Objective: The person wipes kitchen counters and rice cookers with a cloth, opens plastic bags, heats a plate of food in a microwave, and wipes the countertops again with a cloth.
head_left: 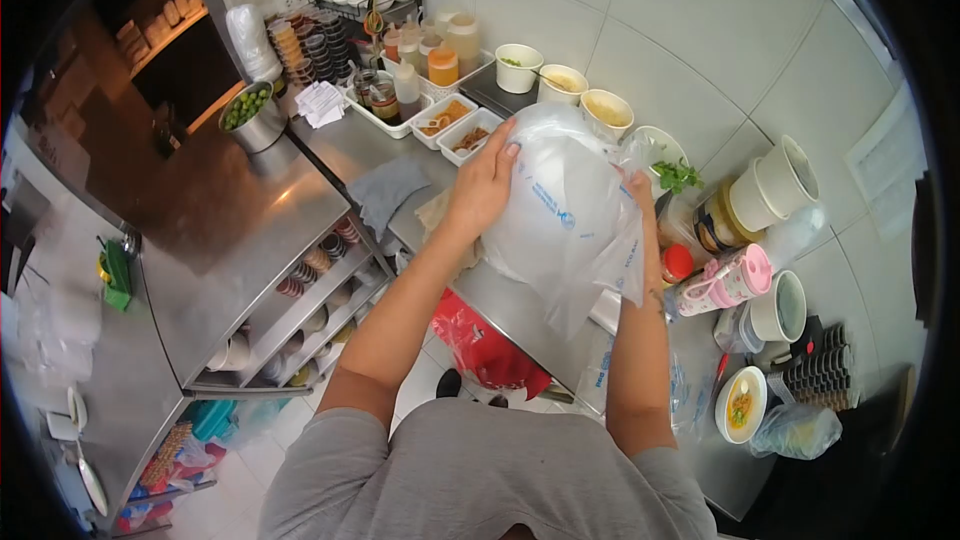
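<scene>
Between my two hands is a puffed-up white plastic bag (pixel 560 230) with blue print, raised above the steel counter. Its loose end hangs down toward me, and I cannot make out what, if anything, is inside. My left hand (pixel 484 180) lies along the bag's left side, thumb and fingers pressed against the film. On the other side my right hand (pixel 638 190) grips the gathered plastic, its fingers partly hidden by the bag. Just beyond the bag stand several white paper bowls (pixel 606 114), and one by my right hand has green herbs (pixel 677 176) on its rim.
Sauce bottles (pixel 443 65) and small trays of condiments (pixel 442 118) stand at the back left. A grey cloth (pixel 386 194) lies on the counter edge. To the right are a pink tumbler (pixel 738 275), a red-lidded jar (pixel 677 261) and a bowl of soup (pixel 740 406).
</scene>
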{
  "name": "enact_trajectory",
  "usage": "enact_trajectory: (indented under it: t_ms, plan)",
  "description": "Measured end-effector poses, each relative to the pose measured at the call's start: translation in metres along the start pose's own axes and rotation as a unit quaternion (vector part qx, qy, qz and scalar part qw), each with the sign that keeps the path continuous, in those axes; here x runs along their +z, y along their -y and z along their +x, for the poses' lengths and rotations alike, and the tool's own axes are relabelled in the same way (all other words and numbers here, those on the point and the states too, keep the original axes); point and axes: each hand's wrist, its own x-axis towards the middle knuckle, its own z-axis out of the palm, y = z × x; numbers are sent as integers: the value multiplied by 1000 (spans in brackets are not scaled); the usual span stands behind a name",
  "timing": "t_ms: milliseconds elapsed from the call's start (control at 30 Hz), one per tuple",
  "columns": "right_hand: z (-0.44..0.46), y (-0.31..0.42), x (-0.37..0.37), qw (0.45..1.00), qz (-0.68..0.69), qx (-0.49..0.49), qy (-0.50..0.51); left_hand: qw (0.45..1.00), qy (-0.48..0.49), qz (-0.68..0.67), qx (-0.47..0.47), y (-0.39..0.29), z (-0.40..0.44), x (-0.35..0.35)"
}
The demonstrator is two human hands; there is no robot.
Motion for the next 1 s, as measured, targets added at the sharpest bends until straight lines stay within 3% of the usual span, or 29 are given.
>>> enact_trajectory:
  t_ms: [167, 300, 400, 500, 567, 600, 667, 700, 767, 800, 900, 933, 1000]
  plan:
    - [-17, 19, 26, 972, 203, 111, -37, 988, 134, 37, -66, 8, 53, -8]
    - [-12, 24, 36, 944, 284, 145, -83, 966, 220, 60, -126, 18, 82, 0]
    - [-20, 33, 43, 931, 309, 171, -94, 932, 251, -37, -258, 27, 89, 4]
    - [-36, 56, 49, 918, 328, 206, -91, 907, 248, -141, -310, 50, 85, 8]
    - [-36, 50, 50, 914, 336, 213, -80, 885, 320, -27, -337, 105, 90, 30]
    - [-22, 6, 37, 909, 350, 221, -50, 868, 355, 31, -347, 120, 93, 37]
    - [4, -65, 11, 897, 375, 234, 12, 858, 276, -118, -416, 82, 62, 22]
    - [-9, -46, 19, 917, 346, 200, 6, 843, 235, -191, -445, 65, 46, 15]
    - [-57, 7, 53, 948, 289, 136, -8, 875, 191, -196, -399, 76, 33, 22]
    - [-64, 0, 56, 986, 162, 22, -28, 888, 169, -201, -378, 75, 24, 23]
    - [-77, -21, 67, 993, -64, -79, -64, 917, 78, -228, -318, 60, 0, 12]
    - [-79, -28, 71, 989, -101, -88, -71, 966, 24, -156, -204, 49, -11, 13]
    - [-84, -39, 74, 980, -160, -90, -78, 996, -82, -5, 26, 31, -45, 22]
